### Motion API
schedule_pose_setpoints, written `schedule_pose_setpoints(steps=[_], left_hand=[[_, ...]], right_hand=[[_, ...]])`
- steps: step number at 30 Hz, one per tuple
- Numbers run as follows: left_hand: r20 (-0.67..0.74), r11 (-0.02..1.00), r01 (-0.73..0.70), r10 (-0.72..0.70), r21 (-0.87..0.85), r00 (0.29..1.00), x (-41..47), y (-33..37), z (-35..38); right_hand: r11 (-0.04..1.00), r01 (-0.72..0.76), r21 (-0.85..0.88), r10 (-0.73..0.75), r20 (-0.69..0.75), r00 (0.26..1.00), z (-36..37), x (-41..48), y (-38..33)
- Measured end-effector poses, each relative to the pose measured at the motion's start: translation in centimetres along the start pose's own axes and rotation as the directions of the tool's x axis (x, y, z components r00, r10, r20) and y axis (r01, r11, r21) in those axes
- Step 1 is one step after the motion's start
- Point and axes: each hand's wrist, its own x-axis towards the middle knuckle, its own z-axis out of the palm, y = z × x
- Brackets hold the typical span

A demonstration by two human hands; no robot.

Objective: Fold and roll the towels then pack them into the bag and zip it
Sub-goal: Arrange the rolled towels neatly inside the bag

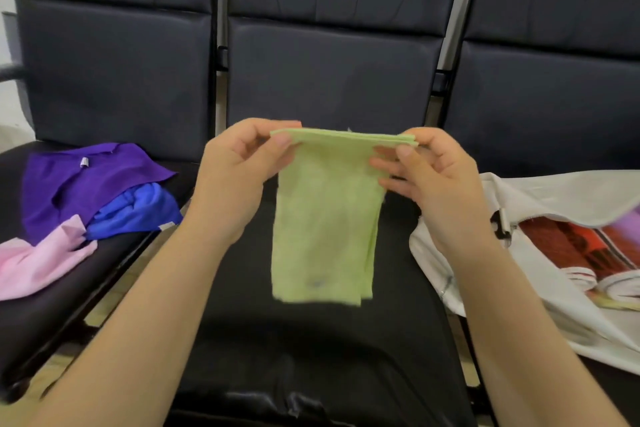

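A: Status, green towel (325, 211)?
B: Folded narrow, hanging over middle seat (311, 357). left hand (239, 177), right hand (436, 184): each grip pinching a top corner. Not rolled yet.
A: Remaining?
B: purple towel (93, 184), blue towel (138, 208), pink towel (38, 263) loose on left seat (41, 322). bag (554, 201) on right seat (554, 107), unzipped, rolls (568, 253) inside.

Left edge cuts off pink towel (38, 263), right edge cuts off white bag (540, 194) and its rolled towels (588, 253), blue towel (138, 208) partly buried under purple towel (93, 180), green towel (325, 218) blurred along its lower edge, small tag (84, 162) unreadable
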Motion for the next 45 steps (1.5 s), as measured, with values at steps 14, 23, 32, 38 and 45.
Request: schedule_pose_setpoints(steps=[14,23,32,38,45], left_hand=[[0.502,0.766,-0.009,-0.413,0.643,0.760,-4.2,-9.6,-4.3],[0.537,0.461,-0.277,-0.703,0.843,0.466,-9.1,-9.3,-3.6],[0.572,0.565,-0.242,-0.531,0.789,0.625,-8.5,-9.8,-4.1],[0.420,0.561,0.103,-0.717,0.821,0.556,-7.5,-10.8,-3.9],[0.362,0.382,-0.098,-0.718,0.919,0.595,-7.8,-13.2,-3.6]], right_hand=[[0.305,0.228,-0.925,0.529,0.363,0.767,-2.2,-5.6,8.6],[0.271,0.377,-0.885,0.665,0.456,0.591,-0.5,-9.2,10.2],[0.391,0.197,-0.899,0.667,0.424,0.613,-1.7,-7.6,10.6],[0.420,0.005,-0.908,0.729,0.340,0.595,-1.5,-6.5,11.8],[0.295,0.043,-0.955,0.741,0.257,0.621,-0.3,-6.7,13.6]])
